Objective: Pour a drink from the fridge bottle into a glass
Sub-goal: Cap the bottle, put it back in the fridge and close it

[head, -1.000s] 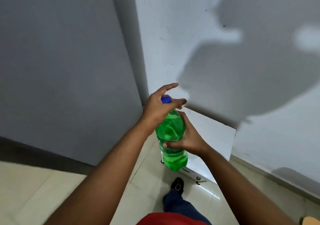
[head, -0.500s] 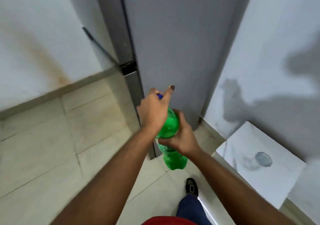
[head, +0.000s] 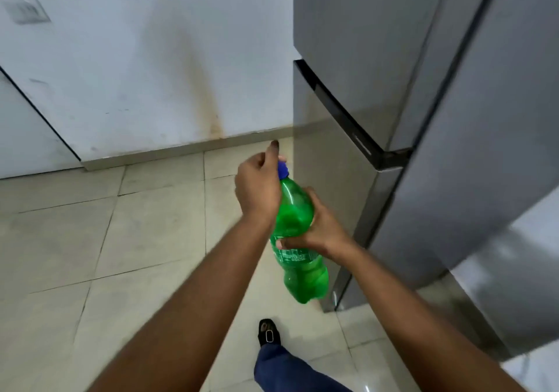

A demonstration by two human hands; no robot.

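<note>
**A:** Bottle [head: 295,234], green, one. Location?

**B:** Held in the air over the tiled floor [head: 121,240], just left of the closed fridge [head: 423,89]. Long axis near upright, top leaning far and slightly left. Blue cap [head: 283,170] at the far end, base nearest the shoe [head: 268,332].

**A:** Right hand [head: 314,230]?

**B:** Wrapped round the bottle's middle from the right side, fingers closed on it just above the label. It carries the weight.

**A:** Left hand [head: 257,189]?

**B:** At the neck, left of the cap and touching it. Fingers curled about the cap, one finger raised. Likely set to twist it; whether the cap is loose I cannot tell.

**A:** Nearer hand for the cap?

**B:** Left; the cap lies directly right of its fingers.

**A:** Glass?

**B:** None in view. Pouring not yet begun.
</note>
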